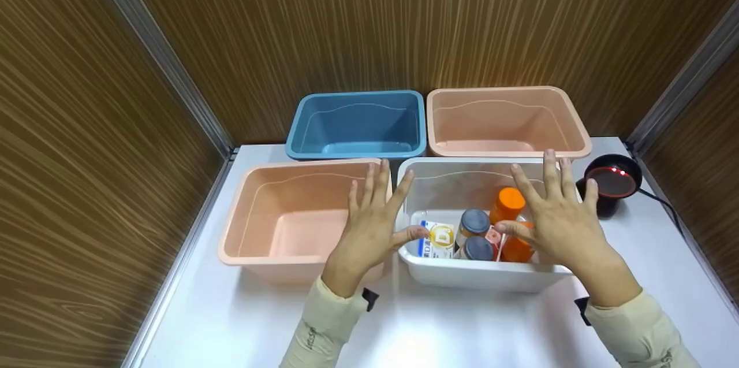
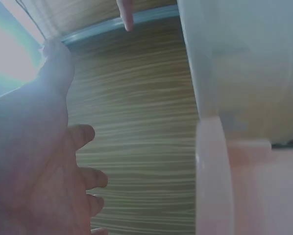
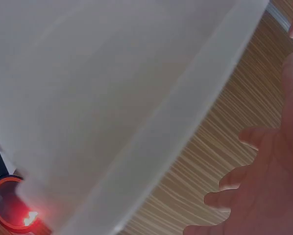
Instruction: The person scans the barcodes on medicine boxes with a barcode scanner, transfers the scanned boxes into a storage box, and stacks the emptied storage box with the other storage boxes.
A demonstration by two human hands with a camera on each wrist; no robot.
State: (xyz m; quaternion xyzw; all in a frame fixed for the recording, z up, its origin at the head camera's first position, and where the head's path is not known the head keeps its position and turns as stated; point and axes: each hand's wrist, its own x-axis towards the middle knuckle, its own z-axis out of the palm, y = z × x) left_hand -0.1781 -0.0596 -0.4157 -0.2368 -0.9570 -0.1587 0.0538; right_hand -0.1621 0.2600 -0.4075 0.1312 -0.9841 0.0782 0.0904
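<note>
From the head camera I see the left hand (image 1: 372, 229) and the right hand (image 1: 563, 220) held out, backs up, fingers spread, neither gripping anything. The left hovers over the gap between a peach-pink plastic bin (image 1: 277, 271) and a white rectangular plastic bin (image 1: 485, 275); the right hangs over the white bin's right part. That bin's long axis runs left to right across the white table (image 1: 196, 316), its opening upward. Inside, between the two thumbs, stand two jars with round grey lids (image 1: 476, 221), lids up, one before the other; a white, blue and yellow box (image 1: 440, 240) lies left of them, beside the left thumb, its printed "D" face upward. Right of the jars are an upright bottle with an orange cap (image 1: 510, 199) and, nearer the front, a second orange item (image 1: 518, 248) partly hidden by the right thumb. I cannot tell whether either thumb touches the contents. The left wrist camera adds the palm side, fingers parted, with bin walls well to the side and only blurred shapes through the white one. The right wrist camera shows the right palm, fingers apart, the white bin's rim slanting past, its contents out of sight, and a black round device with a glowing red ring (image 1: 613, 182) beyond.
</note>
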